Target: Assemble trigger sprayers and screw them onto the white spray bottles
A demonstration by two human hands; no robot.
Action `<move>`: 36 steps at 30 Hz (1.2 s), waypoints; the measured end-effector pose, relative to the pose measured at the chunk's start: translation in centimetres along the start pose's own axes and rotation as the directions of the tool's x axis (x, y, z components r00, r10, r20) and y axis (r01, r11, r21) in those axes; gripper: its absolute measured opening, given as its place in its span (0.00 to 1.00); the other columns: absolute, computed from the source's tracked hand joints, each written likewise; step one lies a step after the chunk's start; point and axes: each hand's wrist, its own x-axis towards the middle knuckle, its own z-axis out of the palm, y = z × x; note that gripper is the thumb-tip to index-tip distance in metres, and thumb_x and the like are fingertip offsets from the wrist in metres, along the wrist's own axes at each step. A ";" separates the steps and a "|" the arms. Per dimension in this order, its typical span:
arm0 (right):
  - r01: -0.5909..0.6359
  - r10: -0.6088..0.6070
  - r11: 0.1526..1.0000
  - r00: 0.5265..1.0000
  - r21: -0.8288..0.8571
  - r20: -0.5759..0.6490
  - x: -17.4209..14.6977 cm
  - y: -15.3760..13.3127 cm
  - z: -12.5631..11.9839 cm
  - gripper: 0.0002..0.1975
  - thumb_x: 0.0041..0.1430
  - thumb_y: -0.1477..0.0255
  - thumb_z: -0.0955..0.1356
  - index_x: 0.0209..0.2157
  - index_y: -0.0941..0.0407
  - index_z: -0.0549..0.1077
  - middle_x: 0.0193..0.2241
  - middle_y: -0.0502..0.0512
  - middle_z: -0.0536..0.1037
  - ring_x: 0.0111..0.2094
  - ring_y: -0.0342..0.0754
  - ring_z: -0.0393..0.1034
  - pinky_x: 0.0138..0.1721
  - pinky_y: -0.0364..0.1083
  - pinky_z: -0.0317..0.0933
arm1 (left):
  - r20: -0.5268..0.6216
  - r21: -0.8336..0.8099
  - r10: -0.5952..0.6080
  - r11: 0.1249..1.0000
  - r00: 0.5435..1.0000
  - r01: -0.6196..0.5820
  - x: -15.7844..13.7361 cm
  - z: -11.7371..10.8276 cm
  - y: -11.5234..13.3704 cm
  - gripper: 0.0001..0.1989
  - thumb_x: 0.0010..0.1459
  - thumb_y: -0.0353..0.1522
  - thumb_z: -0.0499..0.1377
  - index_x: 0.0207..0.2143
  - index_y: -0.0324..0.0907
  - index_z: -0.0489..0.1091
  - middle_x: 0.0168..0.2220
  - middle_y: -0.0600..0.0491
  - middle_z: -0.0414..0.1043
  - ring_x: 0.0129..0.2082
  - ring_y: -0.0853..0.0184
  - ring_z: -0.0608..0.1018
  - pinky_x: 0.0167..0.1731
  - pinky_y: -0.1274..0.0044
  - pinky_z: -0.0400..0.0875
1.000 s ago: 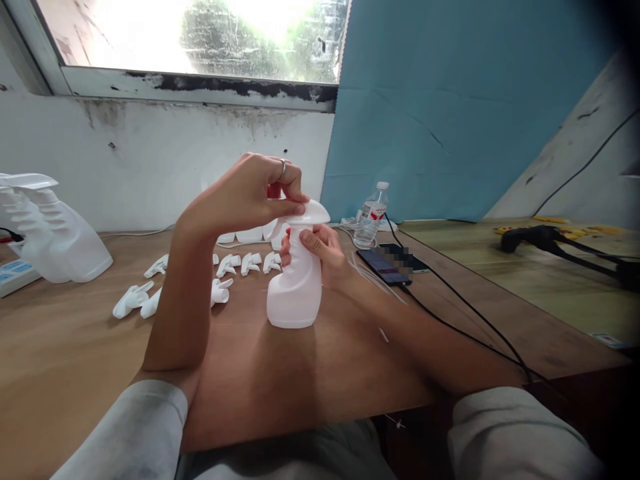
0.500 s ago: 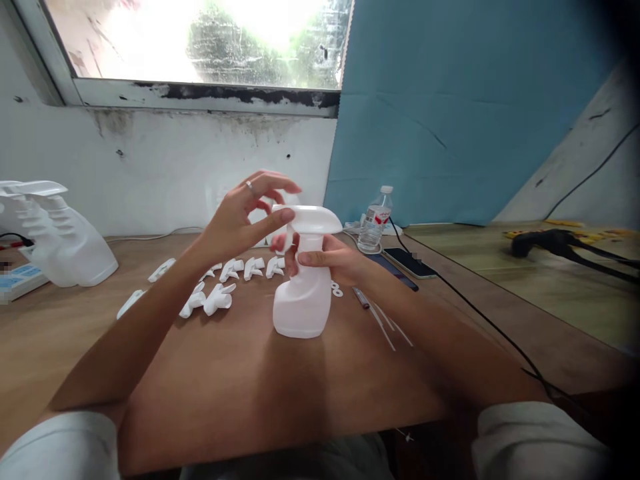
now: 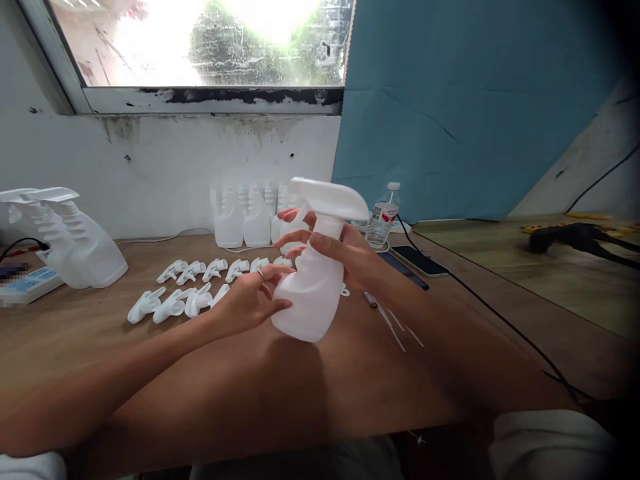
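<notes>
A white spray bottle (image 3: 310, 300) with its trigger head on is tilted in front of me, a little above the table. My right hand (image 3: 345, 250) wraps round its neck, thumb on the near side and fingertips by the trigger. At the lower left side of the bottle, my left hand (image 3: 257, 300) has its thumb in front and its fingers at the far edge, closed on the body. Left of the bottle lie two rows of white trigger heads (image 3: 197, 300); the bottle and my hands hide some of them.
Several headless white bottles (image 3: 229, 220) stand along the wall. Finished-looking spray bottles (image 3: 85, 240) are at the far left, beside a blue-and-white device (image 3: 33, 285). On the right are a water bottle (image 3: 384, 217), phones (image 3: 419, 261), thin white tubes (image 3: 393, 328) and a black cable (image 3: 493, 310).
My left hand has come down from the spray head to the bottle's lower body. The bottle has gone from upright to tilted, still in my right hand. The view has shifted slightly.
</notes>
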 end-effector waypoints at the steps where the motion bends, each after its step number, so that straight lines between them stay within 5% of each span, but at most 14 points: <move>1: 0.030 -0.031 0.999 0.999 -0.019 -0.011 -0.1 -0.4 0.0 0.23 0.56 0.61 0.71 0.51 0.53 0.67 0.41 0.55 0.75 0.40 0.49 0.72 0.39 0.48 0.69 | -0.049 0.042 -0.016 0.999 0.999 0.018 0.0 -0.5 -0.1 0.21 0.56 0.38 0.60 0.52 0.49 0.64 0.42 0.53 0.75 0.34 0.64 0.77 0.35 0.70 0.76; 4: 0.070 -0.077 0.993 0.995 -0.090 -0.068 -0.5 -1.5 -0.8 0.29 0.52 0.65 0.73 0.55 0.49 0.64 0.49 0.55 0.71 0.49 0.51 0.69 0.46 0.50 0.68 | -0.265 0.201 -0.049 0.974 0.963 0.105 -0.4 -3.2 -1.6 0.20 0.54 0.42 0.62 0.50 0.52 0.67 0.41 0.54 0.75 0.27 0.66 0.75 0.29 0.70 0.73; 7: 0.058 -0.081 0.983 0.989 -0.174 -0.126 -1.5 -1.7 -2.6 0.30 0.53 0.68 0.73 0.57 0.44 0.62 0.58 0.54 0.63 0.51 0.50 0.68 0.47 0.51 0.68 | -0.483 0.273 -0.039 0.943 0.875 0.193 -2.2 -7.3 -4.8 0.22 0.52 0.44 0.63 0.50 0.55 0.67 0.42 0.58 0.74 0.30 0.65 0.75 0.30 0.71 0.70; 10: -0.001 -0.048 0.963 0.984 -0.270 -0.173 -2.8 -0.4 -5.0 0.30 0.56 0.66 0.71 0.59 0.43 0.60 0.63 0.55 0.56 0.49 0.50 0.69 0.48 0.52 0.68 | -0.649 0.296 -0.111 0.875 0.753 0.384 -5.2 -11.7 -9.2 0.21 0.53 0.44 0.62 0.50 0.61 0.65 0.39 0.63 0.73 0.34 0.63 0.73 0.33 0.69 0.69; 11: -0.032 -0.030 0.951 0.981 -0.308 -0.193 -3.3 0.3 -5.9 0.30 0.56 0.66 0.71 0.59 0.44 0.59 0.63 0.56 0.56 0.49 0.50 0.70 0.47 0.53 0.69 | -0.731 0.280 -0.120 0.845 0.671 0.456 -6.4 -13.1 -10.7 0.22 0.50 0.44 0.63 0.49 0.60 0.66 0.35 0.62 0.73 0.33 0.63 0.72 0.33 0.69 0.68; 14: -0.112 -0.009 0.899 0.962 -0.424 -0.274 -4.4 2.9 -8.2 0.30 0.56 0.66 0.70 0.59 0.45 0.59 0.61 0.58 0.58 0.47 0.49 0.71 0.45 0.50 0.69 | -0.856 0.254 -0.174 0.678 0.486 0.690 -9.3 -16.2 -14.8 0.23 0.44 0.41 0.64 0.43 0.45 0.68 0.30 0.56 0.69 0.33 0.62 0.72 0.42 0.65 0.70; 17: -0.162 -0.051 0.845 0.924 -0.510 -0.378 -5.1 5.5 -10.2 0.27 0.56 0.65 0.69 0.57 0.48 0.61 0.58 0.58 0.63 0.43 0.48 0.72 0.42 0.49 0.69 | -0.882 0.281 -0.166 0.567 0.442 0.774 -11.3 -17.9 -17.3 0.20 0.42 0.40 0.64 0.36 0.39 0.67 0.30 0.54 0.63 0.41 0.60 0.70 0.53 0.63 0.65; 26: -0.283 -0.049 0.777 0.863 -0.562 -0.502 -6.6 7.8 -13.4 0.20 0.54 0.67 0.67 0.49 0.52 0.67 0.48 0.57 0.71 0.31 0.45 0.73 0.27 0.43 0.67 | -0.895 0.197 -0.229 0.567 0.383 0.800 -13.3 -18.2 -18.5 0.19 0.40 0.39 0.65 0.24 0.43 0.56 0.32 0.54 0.53 0.41 0.61 0.65 0.54 0.57 0.61; 32: -0.309 -0.023 0.748 0.872 -0.588 -0.488 -6.8 7.5 -13.1 0.17 0.54 0.68 0.66 0.47 0.54 0.68 0.45 0.56 0.72 0.28 0.44 0.72 0.25 0.42 0.64 | -0.878 0.237 -0.219 0.575 0.426 0.783 -14.2 -18.4 -19.9 0.19 0.40 0.39 0.64 0.22 0.43 0.55 0.29 0.54 0.53 0.40 0.61 0.63 0.53 0.56 0.61; 36: -0.297 -0.035 0.713 0.890 -0.635 -0.455 -6.9 7.6 -13.0 0.15 0.55 0.68 0.65 0.45 0.54 0.68 0.43 0.56 0.73 0.28 0.44 0.72 0.28 0.44 0.66 | -0.888 0.227 -0.220 0.554 0.404 0.801 -14.8 -18.4 -20.2 0.21 0.41 0.40 0.64 0.23 0.45 0.52 0.30 0.55 0.50 0.39 0.60 0.62 0.52 0.53 0.61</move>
